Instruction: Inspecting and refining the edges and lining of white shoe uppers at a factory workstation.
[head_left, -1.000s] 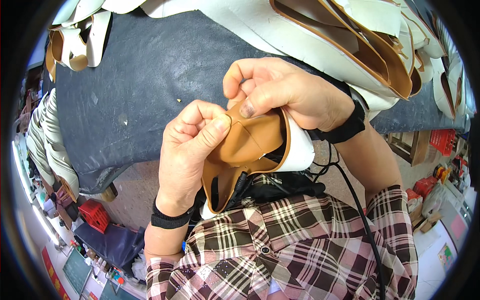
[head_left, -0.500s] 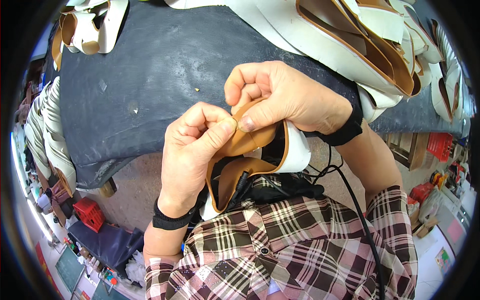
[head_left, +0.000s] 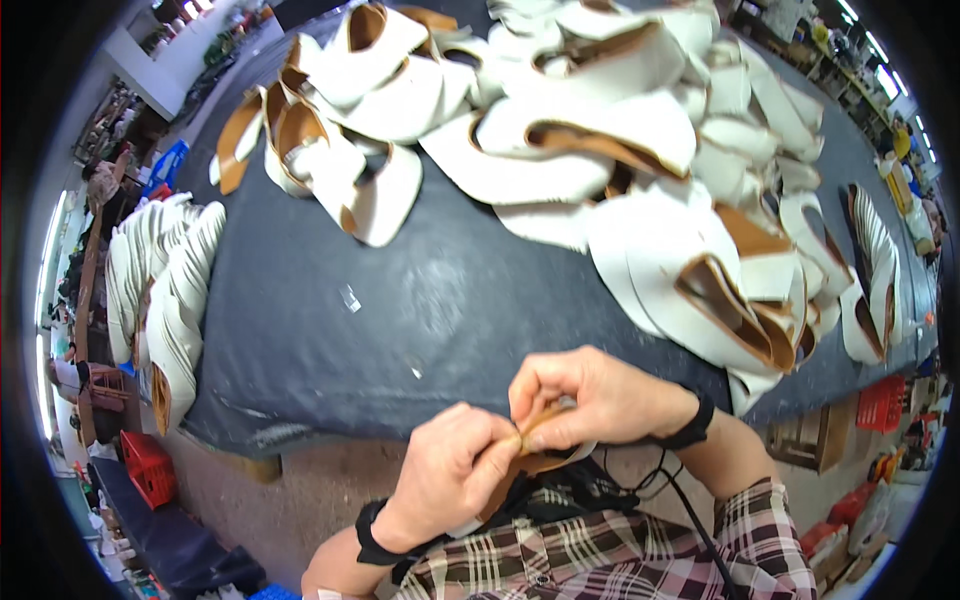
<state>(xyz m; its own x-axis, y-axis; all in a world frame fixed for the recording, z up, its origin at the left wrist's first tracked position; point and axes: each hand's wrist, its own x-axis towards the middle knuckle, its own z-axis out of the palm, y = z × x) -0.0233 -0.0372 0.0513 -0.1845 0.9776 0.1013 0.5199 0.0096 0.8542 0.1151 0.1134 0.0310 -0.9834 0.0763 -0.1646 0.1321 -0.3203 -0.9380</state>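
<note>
Since half a second ago, your view has tipped up the table: both hands have dropped from the middle of the picture to the 6 o'clock edge, and the heap of white pieces now fills the top half.

Your left hand (head_left: 445, 475) and right hand (head_left: 600, 400) meet over a tan leather piece (head_left: 530, 455), held just off the near edge of the dark table (head_left: 400, 330), in front of your plaid shirt (head_left: 640, 555). Your right thumb and fingers are pinched closed on the piece's upper edge; your left hand is curled tight around its lower part, thumb pressing at the fold. Neither hand is open, and both have the same piece.

It looks thin, light and pliable, folding under finger pressure instead of holding flat, so it should handle like soft sheet: easy to lift, quick to flop or crease. Taking it close to the fold, as you do, seems the surest hold. A white backing shows at its 3 o'clock side.

At 12 o'clock lies the pile of white and tan cut pieces (head_left: 620, 150). A fanned stack of white pieces (head_left: 165, 290) hangs at the table's 9 o'clock end, another (head_left: 870, 270) stands at 3 o'clock. Red crates (head_left: 150, 465) sit on the floor at 8 o'clock. Black bands circle both your wrists.
</note>
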